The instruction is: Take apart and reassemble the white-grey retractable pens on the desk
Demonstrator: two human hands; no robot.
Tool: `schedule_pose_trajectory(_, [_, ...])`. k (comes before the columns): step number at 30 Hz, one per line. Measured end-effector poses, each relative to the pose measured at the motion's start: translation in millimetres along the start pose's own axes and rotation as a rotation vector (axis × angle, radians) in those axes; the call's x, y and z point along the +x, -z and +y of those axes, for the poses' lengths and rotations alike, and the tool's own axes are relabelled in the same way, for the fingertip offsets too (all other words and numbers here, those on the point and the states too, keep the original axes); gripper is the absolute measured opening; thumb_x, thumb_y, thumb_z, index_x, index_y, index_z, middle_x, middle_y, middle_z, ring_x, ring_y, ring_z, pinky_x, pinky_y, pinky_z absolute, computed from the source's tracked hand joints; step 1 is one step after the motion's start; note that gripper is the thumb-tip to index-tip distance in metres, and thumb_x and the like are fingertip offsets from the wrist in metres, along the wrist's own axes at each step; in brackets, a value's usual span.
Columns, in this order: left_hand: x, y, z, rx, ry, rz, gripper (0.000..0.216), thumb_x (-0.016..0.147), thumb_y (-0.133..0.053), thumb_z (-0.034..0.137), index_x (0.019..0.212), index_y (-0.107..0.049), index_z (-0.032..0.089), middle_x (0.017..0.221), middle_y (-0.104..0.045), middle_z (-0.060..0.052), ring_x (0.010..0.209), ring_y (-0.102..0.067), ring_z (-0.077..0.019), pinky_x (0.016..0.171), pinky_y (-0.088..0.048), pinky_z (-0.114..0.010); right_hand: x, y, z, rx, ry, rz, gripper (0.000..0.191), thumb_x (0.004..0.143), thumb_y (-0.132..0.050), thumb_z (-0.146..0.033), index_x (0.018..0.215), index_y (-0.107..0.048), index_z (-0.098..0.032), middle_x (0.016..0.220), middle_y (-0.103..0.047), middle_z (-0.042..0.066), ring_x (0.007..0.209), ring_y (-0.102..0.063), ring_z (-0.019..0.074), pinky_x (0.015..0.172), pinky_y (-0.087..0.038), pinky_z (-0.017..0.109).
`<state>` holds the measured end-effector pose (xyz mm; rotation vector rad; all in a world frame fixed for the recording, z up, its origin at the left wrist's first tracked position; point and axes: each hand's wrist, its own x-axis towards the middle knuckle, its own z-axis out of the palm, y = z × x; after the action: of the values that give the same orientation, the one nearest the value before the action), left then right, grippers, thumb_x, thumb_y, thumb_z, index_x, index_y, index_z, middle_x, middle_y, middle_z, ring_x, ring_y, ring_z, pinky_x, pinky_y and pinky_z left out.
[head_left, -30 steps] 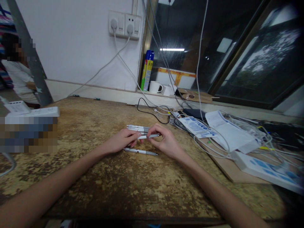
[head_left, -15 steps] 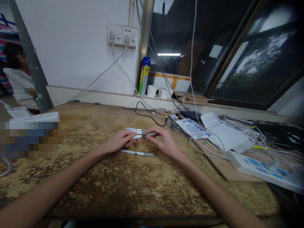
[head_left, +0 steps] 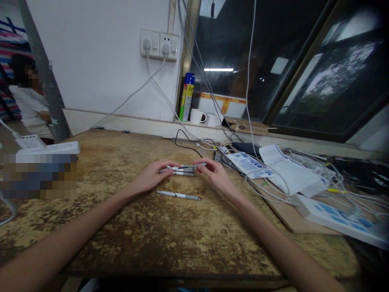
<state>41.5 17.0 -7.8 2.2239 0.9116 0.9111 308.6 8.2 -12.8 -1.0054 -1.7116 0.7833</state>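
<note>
Several white-and-grey pens [head_left: 184, 171] lie close together, roughly side by side, between my hands over the worn wooden table. My left hand [head_left: 153, 175] is closed at their left ends, thumb and fingers on the pens. At the right ends, my right hand [head_left: 217, 176] pinches a pen whose end shows between thumb and forefinger. How many pens each hand grips is hard to make out. Nearer to me, apart from the group, a single pen [head_left: 179, 196] rests on the tabletop, touched by neither hand.
Papers [head_left: 279, 168], tangled cables and a white power strip [head_left: 334, 217] crowd the table's right side. Another power strip [head_left: 48, 151] sits at left. A spray can [head_left: 187, 97] and white mug [head_left: 197, 116] stand on the windowsill. A person [head_left: 28, 101] is at far left.
My hands have moved slightly apart around the pens. The pens between them have shifted, with the tilted one now toward the far side. The single pen stays put; the view has shifted slightly.
</note>
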Motion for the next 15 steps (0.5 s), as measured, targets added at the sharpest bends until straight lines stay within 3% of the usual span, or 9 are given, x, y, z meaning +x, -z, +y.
schedule_pose_trajectory(3, [-0.1, 1.2, -1.8, 0.037, -0.015, 0.029, 0.030, 0.103, -0.053, 0.033, 0.125, -0.072, 0.026, 0.129, -0.073, -0.005, 0.117, -0.066, -0.0263, 0.107, -0.047, -0.042, -0.4, 1.9, -3.2, 0.073, -0.059, 0.024, 0.023, 0.089, -0.067, -0.039, 0.100, -0.076, -0.021, 0.085, -0.073, 0.003, 0.081, -0.065, 0.0209, 0.081, -0.048, 0.033])
schedule_pose_trajectory(8, [0.7, 2.7, -0.5, 0.079, -0.043, 0.068, 0.027, 0.102, -0.054, 0.030, 0.121, -0.073, 0.027, 0.127, -0.073, -0.005, 0.120, -0.064, -0.0264, 0.110, -0.045, -0.045, -1.5, 1.5, -6.5, 0.203, -0.140, 0.054, 0.022, 0.084, -0.072, -0.039, 0.097, -0.076, -0.021, 0.094, -0.075, 0.004, 0.091, -0.068, 0.0221, 0.093, -0.049, 0.035])
schedule_pose_trajectory(15, [0.3, 3.7, -0.3, 0.102, -0.049, 0.082, 0.026, 0.102, -0.053, 0.027, 0.121, -0.072, 0.027, 0.126, -0.073, -0.005, 0.118, -0.064, -0.0260, 0.108, -0.045, -0.046, 2.9, 6.4, 4.0, 0.211, -0.125, 0.100, 0.022, 0.083, -0.073, -0.041, 0.092, -0.077, -0.022, 0.098, -0.075, 0.005, 0.093, -0.068, 0.0234, 0.095, -0.050, 0.038])
